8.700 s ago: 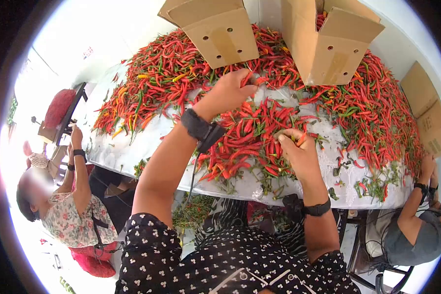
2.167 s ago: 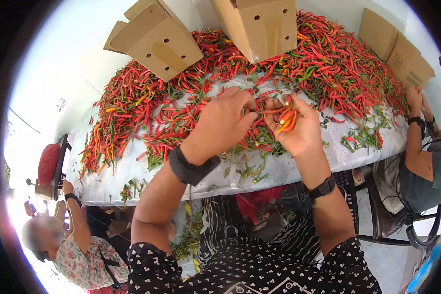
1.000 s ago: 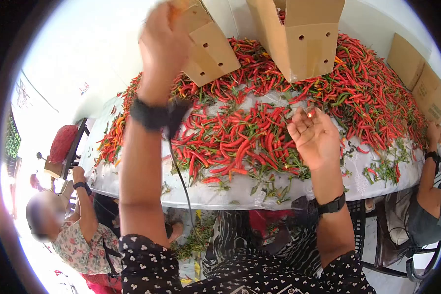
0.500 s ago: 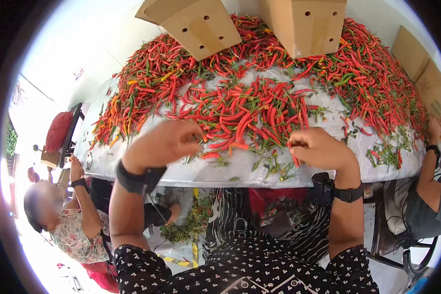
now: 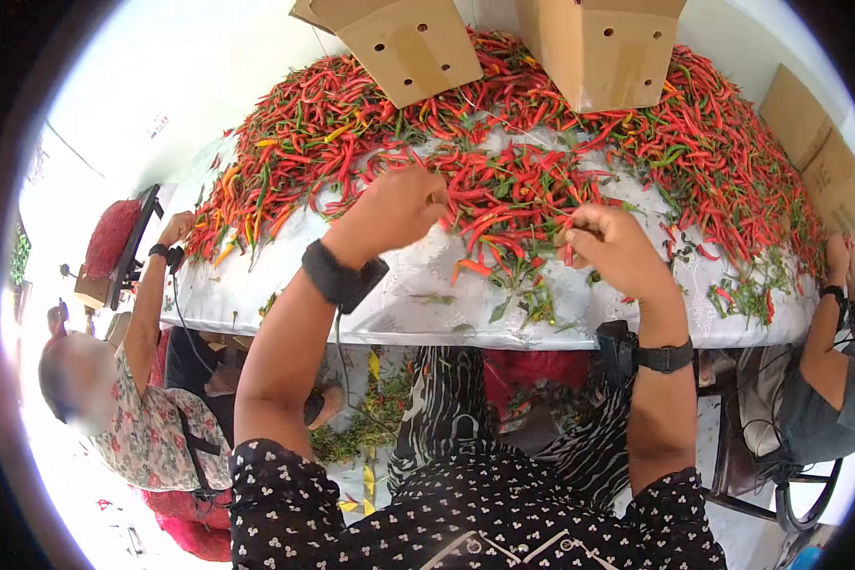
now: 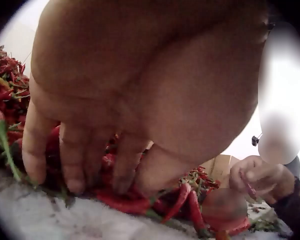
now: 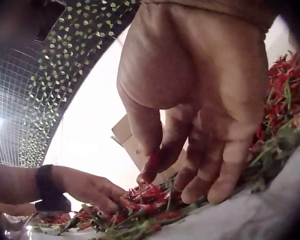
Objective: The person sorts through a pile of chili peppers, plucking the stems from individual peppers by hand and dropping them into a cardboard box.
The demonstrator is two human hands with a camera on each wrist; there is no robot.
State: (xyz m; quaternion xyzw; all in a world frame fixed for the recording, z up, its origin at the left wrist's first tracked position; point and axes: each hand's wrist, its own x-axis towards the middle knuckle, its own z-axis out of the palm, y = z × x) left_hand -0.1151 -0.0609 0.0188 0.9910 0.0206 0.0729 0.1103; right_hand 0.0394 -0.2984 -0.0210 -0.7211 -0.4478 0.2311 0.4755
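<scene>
My left hand (image 5: 389, 214) is at the left side of a loose heap of red chili peppers (image 5: 492, 220) in the middle of the table. In the left wrist view its fingers (image 6: 74, 160) reach down nearly straight among the peppers, a red one (image 6: 122, 202) lying at the fingertips. At the heap's right side, my right hand (image 5: 622, 249) pinches a red chili pepper (image 7: 153, 161) between thumb and forefinger; most of that pepper is hidden by the fingers. Green stems (image 5: 537, 306) lie at the heap's near edge.
Larger chili banks lie along the back left (image 5: 304, 119) and right (image 5: 731, 171). Two cardboard boxes, left (image 5: 413, 57) and right (image 5: 622, 62), stand behind. Trimmed stems (image 5: 755, 294) lie at right. One person (image 5: 152, 427) sits at left, another (image 5: 831, 399) at right.
My left hand rose over the left box, came down and moved to the heap; the heap's near left peppers have shifted right and away. The right hand, earlier holding several peppers, now pinches one.
</scene>
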